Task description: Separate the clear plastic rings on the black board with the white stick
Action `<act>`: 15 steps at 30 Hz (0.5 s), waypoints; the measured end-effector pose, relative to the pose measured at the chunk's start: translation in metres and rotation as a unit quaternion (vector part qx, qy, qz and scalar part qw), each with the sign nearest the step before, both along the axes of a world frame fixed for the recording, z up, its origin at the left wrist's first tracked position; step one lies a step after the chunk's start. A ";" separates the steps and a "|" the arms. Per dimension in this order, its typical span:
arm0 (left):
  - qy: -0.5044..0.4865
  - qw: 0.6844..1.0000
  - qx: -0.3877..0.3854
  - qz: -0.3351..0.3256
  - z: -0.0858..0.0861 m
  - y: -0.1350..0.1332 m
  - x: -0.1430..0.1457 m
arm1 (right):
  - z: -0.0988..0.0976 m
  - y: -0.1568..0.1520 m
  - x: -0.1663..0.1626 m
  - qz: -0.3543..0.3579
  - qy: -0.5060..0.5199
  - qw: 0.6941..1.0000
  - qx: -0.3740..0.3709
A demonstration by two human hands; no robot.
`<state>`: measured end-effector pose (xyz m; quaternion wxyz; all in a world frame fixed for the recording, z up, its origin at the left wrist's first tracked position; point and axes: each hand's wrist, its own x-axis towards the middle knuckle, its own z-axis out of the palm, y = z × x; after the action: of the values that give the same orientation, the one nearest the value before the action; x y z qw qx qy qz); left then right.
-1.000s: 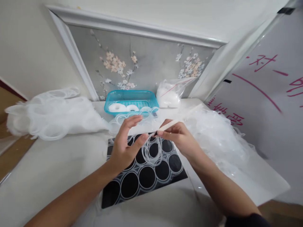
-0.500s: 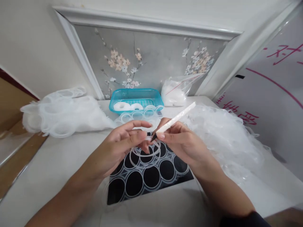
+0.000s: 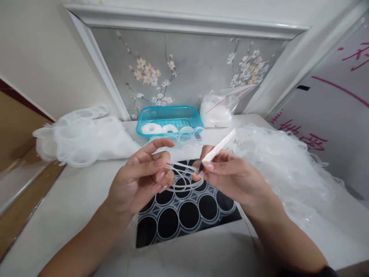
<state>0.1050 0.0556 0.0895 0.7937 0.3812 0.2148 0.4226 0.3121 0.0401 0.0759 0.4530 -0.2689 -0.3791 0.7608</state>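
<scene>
My left hand [image 3: 138, 179] is closed, thumb and fingers pinching thin, translucent white rings [image 3: 184, 187] that stretch across toward the right. In my right hand [image 3: 235, 173] is a slim pointed tool [image 3: 219, 145] with a white handle and a dark tip. The handle tilts up to the right, and the tip points down at the right end of the rings, close to my fingertips. Whether the tip touches them I cannot tell. Under both hands lies a black mat [image 3: 233, 216] with a translucent sheet of joined rings [image 3: 179, 227] on it, partly hidden by my hands.
Behind the hands stands a blue plastic basket [image 3: 170, 109] with white ring-shaped pieces inside. A clear zip bag [image 3: 217, 111] of white material sits beside it. Heaps of translucent ring sheets lie at left [image 3: 86, 138] and right [image 3: 282, 165]. A framed flower picture [image 3: 196, 69] leans behind.
My hands have moved apart, the left leftward and the right slightly rightward. The rings now span the gap between them. The view has shifted a little.
</scene>
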 end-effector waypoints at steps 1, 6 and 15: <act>-0.003 1.000 -0.001 0.000 0.000 -0.001 0.000 | 0.000 -0.001 0.000 -0.001 -0.003 1.000 0.002; -0.015 1.000 0.004 -0.005 0.002 -0.004 -0.001 | 0.002 -0.004 -0.001 -0.006 -0.020 1.000 0.016; -0.019 1.000 0.004 -0.019 0.002 -0.009 0.000 | 0.000 -0.011 -0.009 0.032 -0.050 0.998 0.033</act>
<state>0.1047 0.0462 0.0919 0.8037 0.3807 0.1909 0.4155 0.3031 0.0287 0.0754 0.4176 -0.2791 -0.4344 0.7477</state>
